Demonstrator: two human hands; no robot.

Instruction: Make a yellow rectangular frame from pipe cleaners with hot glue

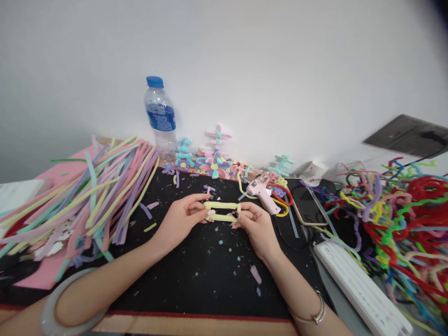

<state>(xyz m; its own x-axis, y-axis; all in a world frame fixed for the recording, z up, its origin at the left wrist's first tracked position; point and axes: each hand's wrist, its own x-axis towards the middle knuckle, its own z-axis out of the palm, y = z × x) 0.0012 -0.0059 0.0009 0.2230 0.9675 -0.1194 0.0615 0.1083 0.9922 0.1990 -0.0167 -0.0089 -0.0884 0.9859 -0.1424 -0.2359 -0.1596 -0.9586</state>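
Note:
A yellow pipe cleaner, bent into a long narrow loop, is held level above the black mat. My left hand pinches its left end between thumb and fingers. At the opposite end, my right hand grips the loop the same way, its fingers partly hiding that corner. Just beyond the hands lies a small purple pipe cleaner piece. A pink glue gun rests past my right hand.
Left is a heap of pastel pipe cleaners; right, a tangle of bright ones beside a white power strip. A water bottle and finished pipe cleaner flowers stand along the wall. A phone lies near the glue gun.

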